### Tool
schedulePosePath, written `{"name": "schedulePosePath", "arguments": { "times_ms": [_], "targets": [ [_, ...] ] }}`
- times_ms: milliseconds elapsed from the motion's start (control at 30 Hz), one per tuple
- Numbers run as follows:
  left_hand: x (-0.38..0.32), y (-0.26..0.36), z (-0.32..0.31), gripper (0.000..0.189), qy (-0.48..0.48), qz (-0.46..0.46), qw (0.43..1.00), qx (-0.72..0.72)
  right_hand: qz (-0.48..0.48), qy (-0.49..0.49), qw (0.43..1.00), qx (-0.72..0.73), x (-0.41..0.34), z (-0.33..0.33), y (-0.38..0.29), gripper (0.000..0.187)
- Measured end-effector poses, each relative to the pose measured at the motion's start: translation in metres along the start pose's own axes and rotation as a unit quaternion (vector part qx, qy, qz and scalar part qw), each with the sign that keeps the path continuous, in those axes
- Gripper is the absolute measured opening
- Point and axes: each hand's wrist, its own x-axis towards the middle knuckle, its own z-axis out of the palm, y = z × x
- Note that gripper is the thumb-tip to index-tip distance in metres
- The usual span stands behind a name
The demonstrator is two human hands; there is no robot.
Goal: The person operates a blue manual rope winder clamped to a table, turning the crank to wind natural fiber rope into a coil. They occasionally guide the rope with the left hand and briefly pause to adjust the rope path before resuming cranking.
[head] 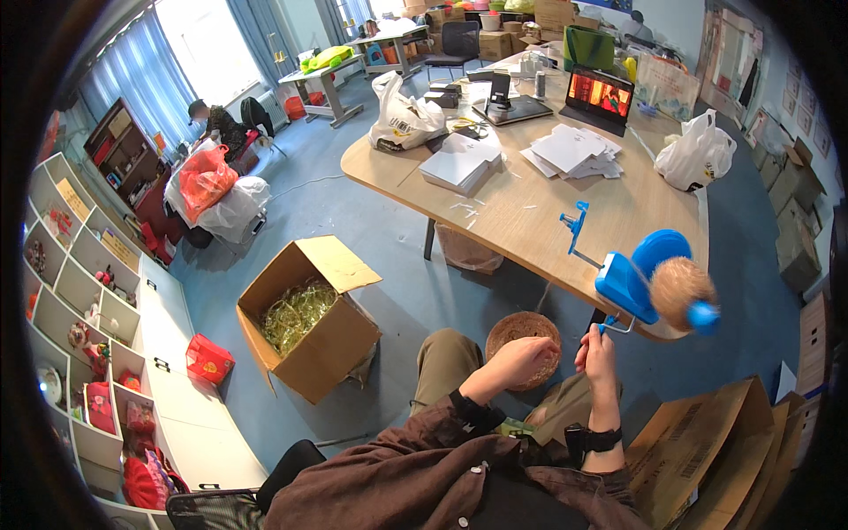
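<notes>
A blue hand-cranked yarn winder (626, 285) is mounted at the table's near right edge. Its spool carries a thick ball of light brown yarn (679, 291), blurred at its rim. My right hand (598, 351) grips the winder's crank handle (613, 322). Over a round, brown, coiled-looking bundle (507, 334) below the table edge is my left hand (527, 361), its fingers curled. Whether a strand runs between those fingers cannot be made out. A blue guide arm (578, 228) sticks up from the winder over the tabletop.
An open cardboard box (311, 324) of shiny shredded filler stands on the floor to the left. Flattened cardboard (689, 450) leans at right. The table (503, 218) bears paper stacks (460, 162), plastic bags (407, 116) and a tablet (598, 99). Another person (222, 129) sits far left.
</notes>
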Motion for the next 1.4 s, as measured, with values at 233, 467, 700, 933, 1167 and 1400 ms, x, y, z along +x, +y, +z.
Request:
{"name": "schedulePosePath", "arguments": {
  "times_ms": [233,467,700,933,1167,1400],
  "targets": [
    [-0.007,-0.006,-0.009,0.016,0.020,0.008,1.000,-0.003,-0.060,-0.016,0.992,0.110,-0.020,-0.023,-0.048,0.045],
    [-0.012,-0.010,-0.011,0.016,0.025,-0.002,1.000,-0.002,-0.069,0.025,0.995,0.072,-0.043,-0.077,-0.053,0.044],
    [-0.009,-0.009,-0.006,0.016,0.002,-0.007,1.000,0.004,-0.033,0.074,0.997,0.005,-0.043,-0.098,-0.020,0.046],
    [-0.006,-0.006,0.002,0.017,-0.009,-0.001,1.000,0.006,0.038,0.097,0.992,-0.067,-0.027,-0.067,0.019,0.047],
    [-0.005,-0.004,0.001,0.017,-0.008,-0.007,1.000,0.012,0.021,0.015,0.999,-0.045,-0.003,-0.020,0.025,0.050],
    [-0.007,-0.003,-0.007,0.018,0.028,0.003,1.000,-0.007,-0.050,-0.036,0.996,0.066,-0.006,-0.004,-0.020,0.048]
  ]
}}
